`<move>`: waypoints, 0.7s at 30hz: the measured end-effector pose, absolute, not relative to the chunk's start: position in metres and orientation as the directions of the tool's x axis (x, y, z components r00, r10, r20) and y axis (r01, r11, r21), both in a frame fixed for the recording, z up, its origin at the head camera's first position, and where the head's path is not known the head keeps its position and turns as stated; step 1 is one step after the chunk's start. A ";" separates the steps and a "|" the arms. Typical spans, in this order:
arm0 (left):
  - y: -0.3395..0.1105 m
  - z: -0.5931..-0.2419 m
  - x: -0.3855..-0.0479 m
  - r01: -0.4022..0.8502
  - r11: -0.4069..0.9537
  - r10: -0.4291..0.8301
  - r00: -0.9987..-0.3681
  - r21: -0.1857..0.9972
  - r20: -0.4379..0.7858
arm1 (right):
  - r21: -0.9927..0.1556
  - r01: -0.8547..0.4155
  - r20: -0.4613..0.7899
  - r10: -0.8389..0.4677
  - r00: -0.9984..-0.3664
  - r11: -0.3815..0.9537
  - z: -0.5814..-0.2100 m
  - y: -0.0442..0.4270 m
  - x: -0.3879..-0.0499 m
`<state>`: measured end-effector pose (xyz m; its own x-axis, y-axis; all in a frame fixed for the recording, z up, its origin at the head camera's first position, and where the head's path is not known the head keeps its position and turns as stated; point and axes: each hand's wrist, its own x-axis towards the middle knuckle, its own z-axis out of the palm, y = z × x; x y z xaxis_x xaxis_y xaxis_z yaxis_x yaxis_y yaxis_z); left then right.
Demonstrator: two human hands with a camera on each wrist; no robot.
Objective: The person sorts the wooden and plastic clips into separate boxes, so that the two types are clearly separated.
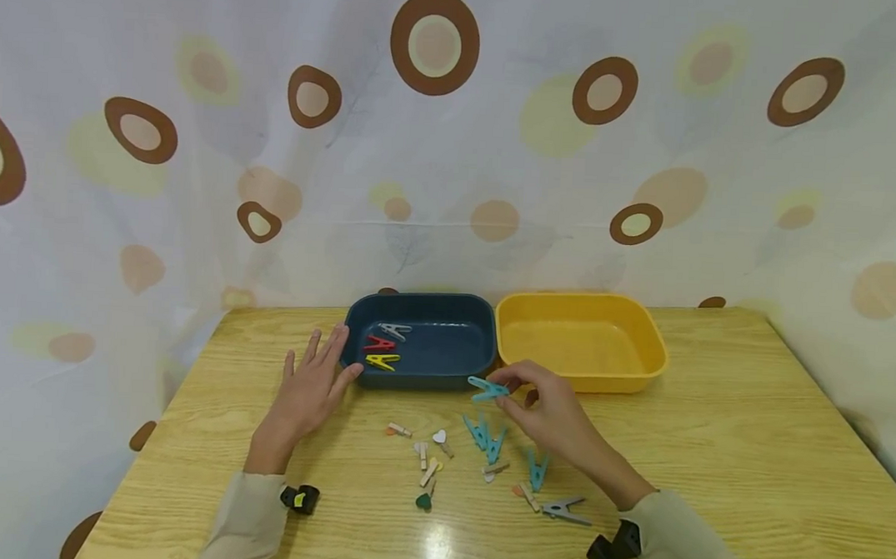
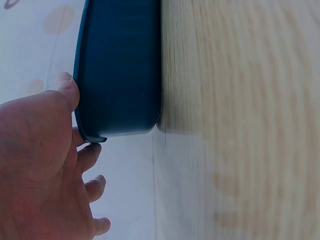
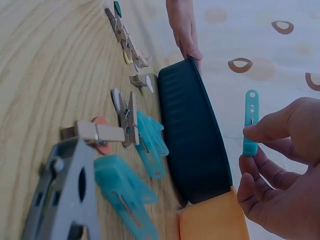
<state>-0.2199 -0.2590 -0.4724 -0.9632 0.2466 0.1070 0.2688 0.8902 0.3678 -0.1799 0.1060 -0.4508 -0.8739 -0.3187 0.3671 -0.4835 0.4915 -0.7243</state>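
My right hand [image 1: 551, 405] pinches a turquoise clothespin [image 1: 487, 389] between thumb and fingers, in front of where the two bins meet. The right wrist view shows this clothespin [image 3: 251, 120] held upright in that frame. At the left end of the dark blue bin [image 1: 443, 383], my left hand [image 1: 306, 398] touches the rim with its fingers extended and thumb at the front corner. Inside that bin lie a grey clothespin [image 1: 395, 331], a red clothespin [image 1: 379, 343] and a yellow clothespin [image 1: 382, 361]. Beside it stands a yellow bin [image 1: 616, 385].
Loose on the wooden table [image 1: 742, 426] lie more turquoise clothespins [image 1: 495, 446], a grey clothespin [image 1: 565, 510] and several small wooden clothespins [image 1: 429, 474] with shaped decorations. A patterned curtain [image 1: 498, 173] hangs behind the bins.
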 end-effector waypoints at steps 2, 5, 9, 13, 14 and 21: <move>-0.259 -0.472 -0.221 0.271 0.890 0.249 -0.963 0.367 0.107 | -0.726 -0.487 0.375 -0.314 -0.872 0.485 -0.449 0.103 -0.182; -0.259 -0.472 -0.221 0.269 0.892 0.249 -0.963 0.363 0.103 | -0.727 -0.492 0.384 -0.310 -0.870 0.480 -0.446 0.097 -0.186; -0.258 -0.472 -0.222 0.265 0.899 0.247 -0.964 0.348 0.097 | -0.740 -0.481 0.372 -0.309 -0.875 0.470 -0.443 0.090 -0.191; -0.259 -0.472 -0.222 0.264 0.901 0.245 -0.965 0.345 0.099 | -0.754 -0.469 0.361 -0.306 -0.881 0.460 -0.440 0.083 -0.199; -0.259 -0.472 -0.222 0.264 0.900 0.244 -0.965 0.346 0.100 | -0.754 -0.471 0.363 -0.307 -0.879 0.457 -0.441 0.081 -0.202; -0.259 -0.472 -0.220 0.266 0.898 0.245 -0.964 0.349 0.105 | -0.749 -0.487 0.378 -0.313 -0.871 0.450 -0.440 0.072 -0.213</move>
